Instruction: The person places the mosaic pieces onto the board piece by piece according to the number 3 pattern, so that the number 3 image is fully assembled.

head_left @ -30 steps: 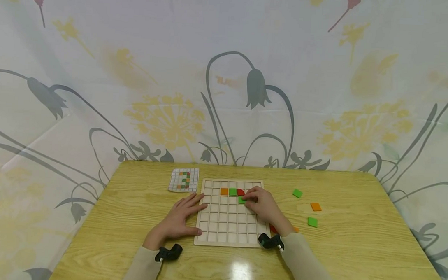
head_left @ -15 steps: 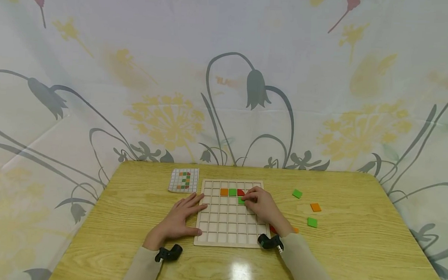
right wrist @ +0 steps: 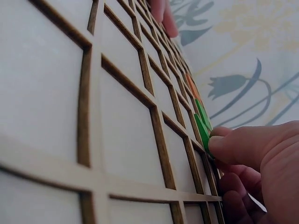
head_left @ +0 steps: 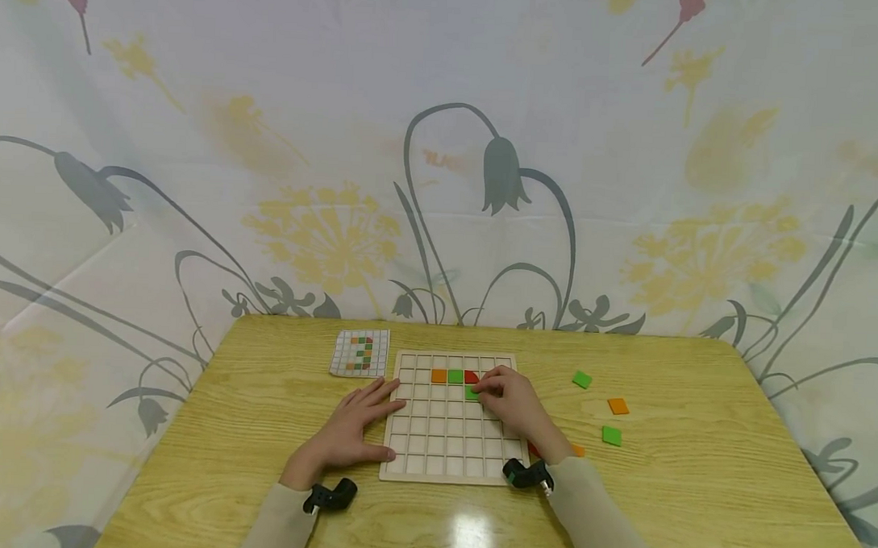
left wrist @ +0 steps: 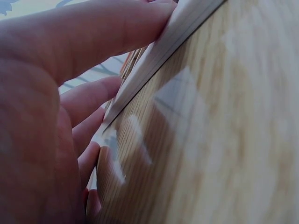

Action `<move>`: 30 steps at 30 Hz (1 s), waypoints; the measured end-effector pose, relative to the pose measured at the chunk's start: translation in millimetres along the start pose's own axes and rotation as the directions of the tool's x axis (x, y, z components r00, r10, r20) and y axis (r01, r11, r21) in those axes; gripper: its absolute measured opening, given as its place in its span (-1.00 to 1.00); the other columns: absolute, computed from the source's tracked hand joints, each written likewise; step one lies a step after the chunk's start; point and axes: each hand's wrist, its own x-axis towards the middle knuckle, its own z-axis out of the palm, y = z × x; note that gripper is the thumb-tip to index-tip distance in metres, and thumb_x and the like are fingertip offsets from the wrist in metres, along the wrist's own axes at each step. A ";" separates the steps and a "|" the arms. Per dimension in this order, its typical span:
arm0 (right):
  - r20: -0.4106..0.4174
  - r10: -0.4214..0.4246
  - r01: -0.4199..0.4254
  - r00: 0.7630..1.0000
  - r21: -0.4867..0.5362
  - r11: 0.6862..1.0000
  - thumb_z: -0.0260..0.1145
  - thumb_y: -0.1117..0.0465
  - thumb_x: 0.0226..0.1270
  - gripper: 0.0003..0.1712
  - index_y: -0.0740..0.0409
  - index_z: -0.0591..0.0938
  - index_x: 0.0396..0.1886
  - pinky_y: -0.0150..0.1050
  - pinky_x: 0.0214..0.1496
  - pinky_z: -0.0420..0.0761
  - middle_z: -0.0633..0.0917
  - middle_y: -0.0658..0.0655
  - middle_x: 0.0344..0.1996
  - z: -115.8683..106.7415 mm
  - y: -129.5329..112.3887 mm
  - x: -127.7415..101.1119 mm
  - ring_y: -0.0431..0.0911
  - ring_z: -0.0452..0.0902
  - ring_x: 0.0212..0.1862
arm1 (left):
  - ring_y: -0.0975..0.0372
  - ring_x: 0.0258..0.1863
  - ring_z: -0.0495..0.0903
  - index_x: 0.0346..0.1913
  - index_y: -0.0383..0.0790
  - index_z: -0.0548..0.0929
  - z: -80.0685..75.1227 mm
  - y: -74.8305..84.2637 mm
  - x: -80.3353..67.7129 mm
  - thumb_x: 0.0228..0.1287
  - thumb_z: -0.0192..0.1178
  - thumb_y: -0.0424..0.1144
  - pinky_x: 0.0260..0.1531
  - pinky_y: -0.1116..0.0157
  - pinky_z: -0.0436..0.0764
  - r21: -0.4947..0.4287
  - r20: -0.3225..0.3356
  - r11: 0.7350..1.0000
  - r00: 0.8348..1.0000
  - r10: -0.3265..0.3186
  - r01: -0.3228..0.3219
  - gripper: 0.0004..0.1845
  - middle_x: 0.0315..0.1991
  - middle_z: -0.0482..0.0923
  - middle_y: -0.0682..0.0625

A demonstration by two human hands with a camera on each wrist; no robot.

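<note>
A wooden grid board [head_left: 427, 445] lies flat on the table. My left hand [head_left: 352, 431] rests at its left edge with the fingers spread, thumb and fingertips touching the frame. My right hand [head_left: 516, 402] pinches a green square tile [head_left: 471, 394] at a cell in the third row; in the right wrist view the thumb [right wrist: 229, 147] is on this green tile [right wrist: 202, 132]. Just above it, a row holds an orange tile [head_left: 439, 376], another green tile [head_left: 455, 376] and a red tile with a rounded corner [head_left: 472, 377], partly covered by my fingers.
A pattern card [head_left: 360, 353] lies behind my left hand. Right of the board are a green tile [head_left: 582, 380], an orange tile [head_left: 618, 406] and another green tile [head_left: 611, 436]. Red and orange pieces [head_left: 578, 451] show partly beneath my right wrist. A patterned curtain [head_left: 442, 185] hangs behind the table.
Almost nothing differs. My right hand stays at the green tile with barely a shift, and my left hand keeps its place on the board's edge.
</note>
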 end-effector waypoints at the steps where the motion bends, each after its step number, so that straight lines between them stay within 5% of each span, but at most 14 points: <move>1: 0.001 0.001 -0.001 1.000 -0.001 1.000 0.38 0.34 0.32 -0.86 0.05 0.81 -0.25 -0.11 -0.04 0.57 0.61 -0.06 -0.16 0.2 0.0 0.3 -0.08 0.55 -0.10 | -0.08 0.55 -0.12 0.45 -0.14 0.42 0.0 0.2 -0.2 0.12 0.39 0.11 0.38 -0.26 -0.09 -0.002 0.000 1.000 1.000 0.000 0.000 -0.15 0.57 0.03 -0.10; 30: -0.032 -0.012 0.014 0.999 0.043 0.999 0.35 0.37 0.32 -0.79 0.06 0.79 -0.13 -0.19 -0.16 0.57 0.68 -0.05 -0.20 -8.8 -0.9 -2.7 -0.15 0.55 -0.23 | -0.09 0.55 -0.10 0.46 -0.15 0.40 1.5 -2.9 -0.8 0.14 0.39 0.10 0.37 -0.27 -0.07 -0.003 -0.010 1.000 1.000 0.020 -0.020 -0.15 0.57 0.03 -0.10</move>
